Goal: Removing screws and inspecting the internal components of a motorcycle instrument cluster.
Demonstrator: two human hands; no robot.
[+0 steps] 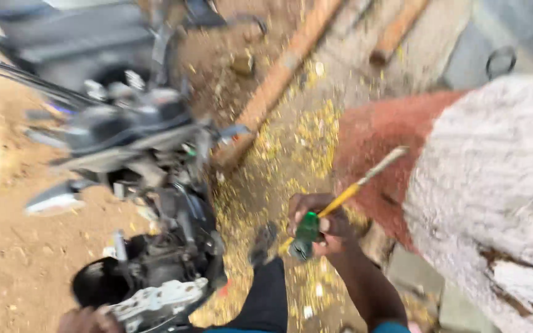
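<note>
My right hand [321,223] is closed around two tools: a screwdriver with a green handle [306,231] and a thin yellow rod [365,179] that sticks up to the right. My left hand [84,320] shows only at the bottom edge, resting against the grey metal casing [155,305] of a partly stripped motorcycle [149,185]. Whether that hand grips the casing is unclear. My dark trouser leg [266,302] and sandalled foot [263,242] lie between the two hands. The picture is blurred by motion.
A thick tree trunk [495,185], white above and red at its base, fills the right side. Wooden poles [279,80] lie across the sandy ground, which is littered with small yellow petals. A stone slab [414,271] sits by the trunk.
</note>
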